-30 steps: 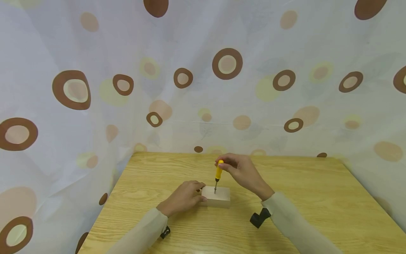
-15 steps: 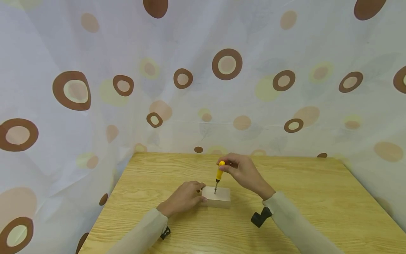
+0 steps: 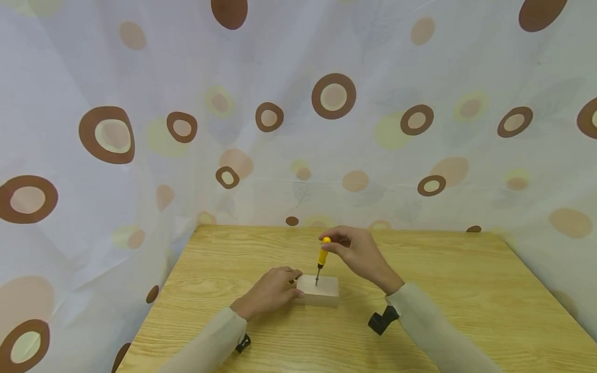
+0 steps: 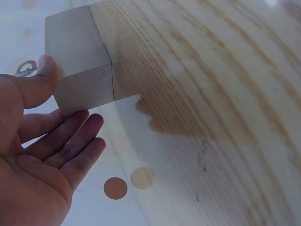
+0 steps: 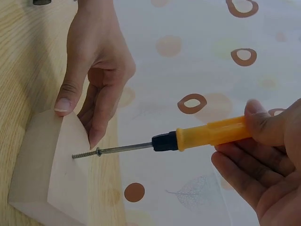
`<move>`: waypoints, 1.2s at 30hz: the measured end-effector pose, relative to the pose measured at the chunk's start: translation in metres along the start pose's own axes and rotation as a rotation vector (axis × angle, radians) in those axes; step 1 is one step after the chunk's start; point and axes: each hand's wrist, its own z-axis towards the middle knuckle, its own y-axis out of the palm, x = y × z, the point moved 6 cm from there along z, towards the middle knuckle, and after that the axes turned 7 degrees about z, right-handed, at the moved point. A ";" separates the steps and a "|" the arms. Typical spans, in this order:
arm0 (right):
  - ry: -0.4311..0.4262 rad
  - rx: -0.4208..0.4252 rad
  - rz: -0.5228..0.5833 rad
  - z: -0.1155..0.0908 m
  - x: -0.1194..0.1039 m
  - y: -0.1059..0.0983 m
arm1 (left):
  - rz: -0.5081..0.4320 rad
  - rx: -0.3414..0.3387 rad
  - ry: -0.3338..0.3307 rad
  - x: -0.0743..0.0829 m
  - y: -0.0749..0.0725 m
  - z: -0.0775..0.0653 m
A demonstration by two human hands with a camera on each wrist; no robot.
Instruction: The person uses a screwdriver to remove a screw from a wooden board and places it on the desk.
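Note:
A pale wooden block (image 3: 322, 291) lies flat on the table. A metal screw (image 5: 85, 154) stands in its top face, with much of the thread showing. My left hand (image 3: 268, 292) grips the block's left end, thumb (image 4: 46, 70) on the near side and fingers on the far side. Above the block, my right hand (image 3: 361, 254) pinches the handle of a yellow screwdriver (image 5: 211, 133) between thumb and fingers. The screwdriver leans slightly to the right, its tip meeting the screw head. In the left wrist view the block mostly hides the screw.
The wood-grain table (image 3: 443, 280) spreads out around the block. A white curtain (image 3: 298, 145) with brown and yellow spots hangs behind it and at both sides. A black wrist mount (image 3: 383, 319) sticks out under the right sleeve.
Against one second ago, the screwdriver's handle end has tipped slightly to the right and the right hand's fingers have shifted a little on it. Left hand and block keep their places.

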 end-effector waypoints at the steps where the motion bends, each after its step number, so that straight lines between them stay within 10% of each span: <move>1: -0.005 -0.015 -0.001 0.000 0.000 -0.001 | 0.000 -0.002 -0.002 0.000 0.001 0.000; 36: -0.047 -0.054 -0.002 0.002 -0.007 0.002 | -0.010 -0.022 -0.028 0.001 0.000 0.000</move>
